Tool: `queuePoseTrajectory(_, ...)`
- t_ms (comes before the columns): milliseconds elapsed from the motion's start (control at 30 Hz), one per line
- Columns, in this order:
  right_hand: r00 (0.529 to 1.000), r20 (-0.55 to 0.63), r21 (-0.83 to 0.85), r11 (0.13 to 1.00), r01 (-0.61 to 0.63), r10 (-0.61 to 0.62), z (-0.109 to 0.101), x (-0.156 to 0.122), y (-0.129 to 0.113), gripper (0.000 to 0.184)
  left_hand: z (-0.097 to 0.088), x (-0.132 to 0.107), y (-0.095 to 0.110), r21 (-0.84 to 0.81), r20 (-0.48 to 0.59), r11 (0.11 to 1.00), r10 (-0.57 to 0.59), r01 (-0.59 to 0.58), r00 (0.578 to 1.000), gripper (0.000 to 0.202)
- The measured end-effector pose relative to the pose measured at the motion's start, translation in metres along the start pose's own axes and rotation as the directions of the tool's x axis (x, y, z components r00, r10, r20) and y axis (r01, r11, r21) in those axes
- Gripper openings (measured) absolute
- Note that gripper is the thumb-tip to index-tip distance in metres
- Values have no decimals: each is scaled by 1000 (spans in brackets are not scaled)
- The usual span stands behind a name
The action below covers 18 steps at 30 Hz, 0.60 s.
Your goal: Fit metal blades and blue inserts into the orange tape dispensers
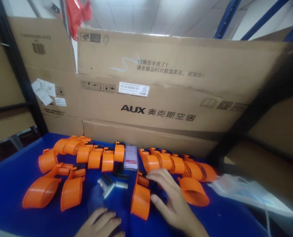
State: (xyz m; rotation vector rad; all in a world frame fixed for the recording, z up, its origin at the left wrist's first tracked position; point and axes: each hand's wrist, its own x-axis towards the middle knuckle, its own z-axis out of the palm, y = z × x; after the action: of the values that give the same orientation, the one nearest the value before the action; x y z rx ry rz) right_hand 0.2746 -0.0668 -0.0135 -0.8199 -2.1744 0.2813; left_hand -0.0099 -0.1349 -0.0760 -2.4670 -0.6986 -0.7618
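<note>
My right hand (172,200) is by an orange plastic cup-like piece (140,200) with a black insert in its narrow end. The index fingertip is at that end and the thumb lies beside the cup part; the fingers are apart, and I cannot tell whether they touch it. My left hand (102,223) rests low on the blue table surface (114,204), fingers loosely stretched, holding nothing visible; its lower part is cut off. Between the hands and the back lie short silver metal cylinders (109,190) and black cylinders (121,176).
Similar orange pieces stand in rows at left (83,154) and right (171,161). A small pale card (131,157) sits between the rows. A large cardboard sheet (161,98) walls off the back. Clear plastic bags (245,192) and a white cable (267,217) lie at right.
</note>
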Motion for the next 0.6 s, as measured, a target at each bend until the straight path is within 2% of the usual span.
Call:
queuePoseTrajectory(67,1000,-16,-13,1000,1,-1,1,0,0,29,-1,2,0,-3,-18,999,-33,33,999,24)
queuePoseTrajectory(167,999,-35,-26,1000,1,-2,2,1,0,25,0,1,1,-19,17,992,-122,122,992,17)
queuePoseTrajectory(300,999,-36,-20,1000,-5,5,3,2,0,22,6,-1,1,-46,49,976,-211,213,976,29)
queuePoseTrajectory(400,999,-36,-19,1000,-5,5,4,2,1,20,6,1,-1,-44,107,974,-216,222,970,38)
queuePoseTrajectory(500,999,-41,-32,1000,-2,1,3,2,4,20,-4,4,-5,-36,196,985,-157,167,968,48)
queuePoseTrajectory(600,999,-50,-40,999,3,-5,1,1,6,20,-25,-1,-13,-72,166,979,-175,189,970,61)
